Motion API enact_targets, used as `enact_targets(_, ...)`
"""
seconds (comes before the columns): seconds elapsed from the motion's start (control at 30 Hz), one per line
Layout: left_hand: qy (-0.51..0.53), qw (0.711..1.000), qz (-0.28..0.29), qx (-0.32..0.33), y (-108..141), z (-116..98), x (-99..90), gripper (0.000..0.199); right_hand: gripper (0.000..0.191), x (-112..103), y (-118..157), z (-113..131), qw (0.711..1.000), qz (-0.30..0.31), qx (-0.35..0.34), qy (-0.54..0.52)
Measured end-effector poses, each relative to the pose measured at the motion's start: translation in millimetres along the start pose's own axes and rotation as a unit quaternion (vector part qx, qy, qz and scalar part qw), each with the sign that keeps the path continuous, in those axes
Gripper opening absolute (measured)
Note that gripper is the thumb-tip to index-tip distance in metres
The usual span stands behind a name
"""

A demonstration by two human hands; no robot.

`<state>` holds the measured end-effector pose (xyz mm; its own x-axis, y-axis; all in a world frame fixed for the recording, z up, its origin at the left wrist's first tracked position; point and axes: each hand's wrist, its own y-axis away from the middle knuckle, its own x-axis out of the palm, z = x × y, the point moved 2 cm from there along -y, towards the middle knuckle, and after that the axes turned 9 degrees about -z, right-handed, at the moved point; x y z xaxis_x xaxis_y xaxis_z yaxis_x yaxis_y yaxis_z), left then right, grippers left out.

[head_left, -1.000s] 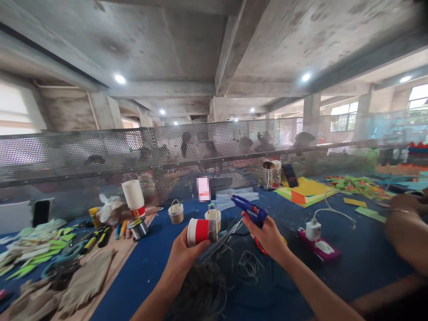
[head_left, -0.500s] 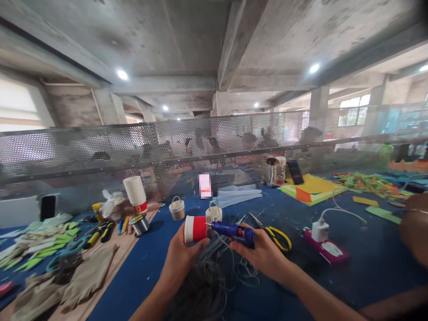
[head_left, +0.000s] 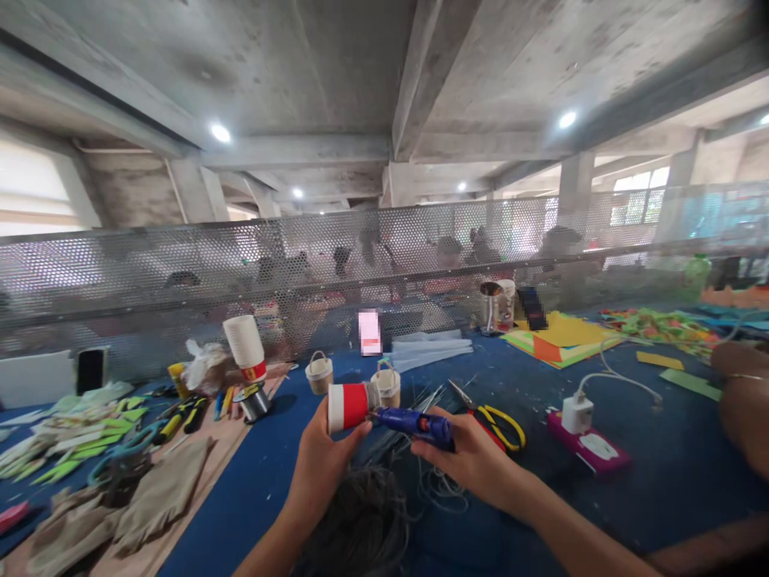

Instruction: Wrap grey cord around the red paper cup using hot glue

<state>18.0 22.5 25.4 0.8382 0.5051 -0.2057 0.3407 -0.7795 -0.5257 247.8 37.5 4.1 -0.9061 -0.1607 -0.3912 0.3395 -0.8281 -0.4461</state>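
on a blue tabletop (head_left: 246, 485) stand two handled tubs (head_left: 320, 376); above it our left hand (head_left: 321, 458) grips one round red-and-white paper cup (head_left: 353, 406), sideways, our right hand (head_left: 479, 455) one smooth blue glue gun (head_left: 416, 425), nozzle-end at the cup.

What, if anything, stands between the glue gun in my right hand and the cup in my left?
Nothing visible: the glue gun ends right by the cup; whether they touch is unclear. One small bucket sits beyond them, not between.
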Motion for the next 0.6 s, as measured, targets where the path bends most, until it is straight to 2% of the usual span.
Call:
enact_targets(0.23,-0.013,1.000,-0.005,0.003,-0.5,-0.3,0.7,0.047,0.032,-0.3,0.1,1.8,1.000,-0.003,-0.009,0.005)
enact_targets(0.6,-0.018,1.000,0.010,-0.013,-2.9,2.5,0.3,0.042,0.028,-2.3,-1.1,5.6,1.000,-0.005,-0.018,0.018)
